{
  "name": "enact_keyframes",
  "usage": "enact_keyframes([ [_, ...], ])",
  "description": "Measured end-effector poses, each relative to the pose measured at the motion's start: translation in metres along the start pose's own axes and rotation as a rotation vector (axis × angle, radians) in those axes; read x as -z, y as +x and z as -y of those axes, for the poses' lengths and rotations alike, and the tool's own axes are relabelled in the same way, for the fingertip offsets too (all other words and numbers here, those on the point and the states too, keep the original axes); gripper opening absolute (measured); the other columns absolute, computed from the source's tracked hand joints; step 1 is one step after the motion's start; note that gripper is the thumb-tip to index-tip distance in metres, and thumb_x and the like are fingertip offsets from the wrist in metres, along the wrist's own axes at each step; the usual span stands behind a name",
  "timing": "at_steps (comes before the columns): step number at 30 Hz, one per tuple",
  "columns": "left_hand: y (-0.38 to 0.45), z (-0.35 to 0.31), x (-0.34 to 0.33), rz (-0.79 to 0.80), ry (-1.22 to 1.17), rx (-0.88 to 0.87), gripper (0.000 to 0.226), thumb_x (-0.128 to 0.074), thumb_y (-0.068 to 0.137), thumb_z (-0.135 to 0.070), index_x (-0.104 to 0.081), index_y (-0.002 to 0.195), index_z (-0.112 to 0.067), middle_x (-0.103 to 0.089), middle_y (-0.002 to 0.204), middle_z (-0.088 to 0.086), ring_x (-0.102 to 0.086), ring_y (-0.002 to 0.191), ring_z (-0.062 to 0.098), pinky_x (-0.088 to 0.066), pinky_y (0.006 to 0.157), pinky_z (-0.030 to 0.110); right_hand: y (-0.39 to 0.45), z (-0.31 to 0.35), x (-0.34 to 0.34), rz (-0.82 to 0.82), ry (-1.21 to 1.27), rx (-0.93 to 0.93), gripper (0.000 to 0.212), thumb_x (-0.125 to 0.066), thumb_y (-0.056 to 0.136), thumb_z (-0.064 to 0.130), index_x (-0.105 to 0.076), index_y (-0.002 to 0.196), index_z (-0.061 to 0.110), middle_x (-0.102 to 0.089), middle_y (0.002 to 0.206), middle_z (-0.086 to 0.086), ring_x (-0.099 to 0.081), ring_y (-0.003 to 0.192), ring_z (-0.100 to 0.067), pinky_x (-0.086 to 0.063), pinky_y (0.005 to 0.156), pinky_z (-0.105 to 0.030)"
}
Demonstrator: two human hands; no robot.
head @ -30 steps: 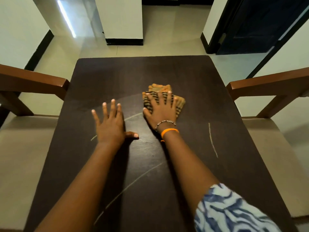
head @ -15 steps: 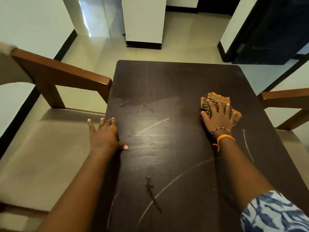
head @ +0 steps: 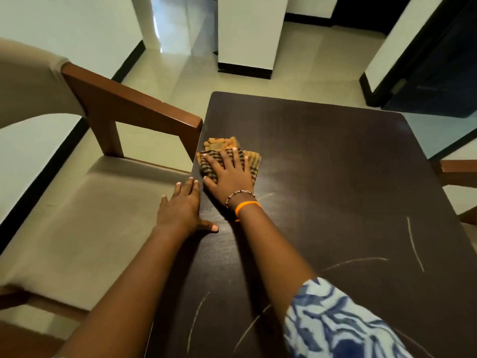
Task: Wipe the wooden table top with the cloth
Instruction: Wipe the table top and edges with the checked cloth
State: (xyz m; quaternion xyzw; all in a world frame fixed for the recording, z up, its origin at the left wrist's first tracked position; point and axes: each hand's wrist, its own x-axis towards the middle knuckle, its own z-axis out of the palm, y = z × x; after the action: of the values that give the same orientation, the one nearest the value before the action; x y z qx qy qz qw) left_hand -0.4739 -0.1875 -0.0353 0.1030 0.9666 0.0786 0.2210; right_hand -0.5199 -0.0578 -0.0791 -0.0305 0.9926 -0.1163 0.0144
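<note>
Head view, right hand [head: 229, 174] flat on cloth [head: 227, 151], table [head: 335, 177] left edge.

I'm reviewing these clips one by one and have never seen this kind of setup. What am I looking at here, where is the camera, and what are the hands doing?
There is no machine here: a person works with two bare hands, and the single wide-angle camera sits on their head, looking forward and down. That is why you see both forearms reaching away from you.

The dark surface is the wooden table top, marked with a few pale chalk-like streaks near the right and lower edges. The right hand, with a beaded bracelet and an orange band at the wrist, lies flat with spread fingers on a folded striped cloth close to the table's left edge. The left hand rests open on that edge, thumb on the top, holding nothing.

A wooden chair with a beige seat stands to the left; another chair's arm shows at the right.
</note>
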Motion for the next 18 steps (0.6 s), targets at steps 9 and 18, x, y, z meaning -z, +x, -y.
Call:
enact_keyframes([
  [9, 0.004, 0.0, -0.001, -0.001, -0.022, 0.018, 0.124, -0.078, 0.061, -0.053, -0.003, 0.15, -0.007, -0.003, 0.159, 0.007, -0.002, 0.147, 0.025, -0.009, 0.118, 0.045, -0.052, -0.158, 0.037, -0.094, -0.076, -0.362, 0.056, -0.037, 0.089, 0.051, -0.027, 0.143, 0.038, -0.025, 0.153, -0.001, -0.011, 0.144, -0.028, -0.009, 0.112, -0.058],
  [18, 0.0, 0.01, -0.004, -0.031, -0.053, -0.028, 0.122, -0.071, 0.065, -0.06, 0.002, 0.149, -0.009, 0.0, 0.159, 0.006, -0.002, 0.147, 0.025, -0.006, 0.118, 0.045, 0.008, -0.022, 0.002, -0.042, -0.061, -0.057, 0.057, -0.04, 0.09, 0.048, -0.026, 0.143, 0.036, -0.021, 0.154, -0.004, -0.008, 0.144, -0.032, -0.002, 0.115, -0.055],
])
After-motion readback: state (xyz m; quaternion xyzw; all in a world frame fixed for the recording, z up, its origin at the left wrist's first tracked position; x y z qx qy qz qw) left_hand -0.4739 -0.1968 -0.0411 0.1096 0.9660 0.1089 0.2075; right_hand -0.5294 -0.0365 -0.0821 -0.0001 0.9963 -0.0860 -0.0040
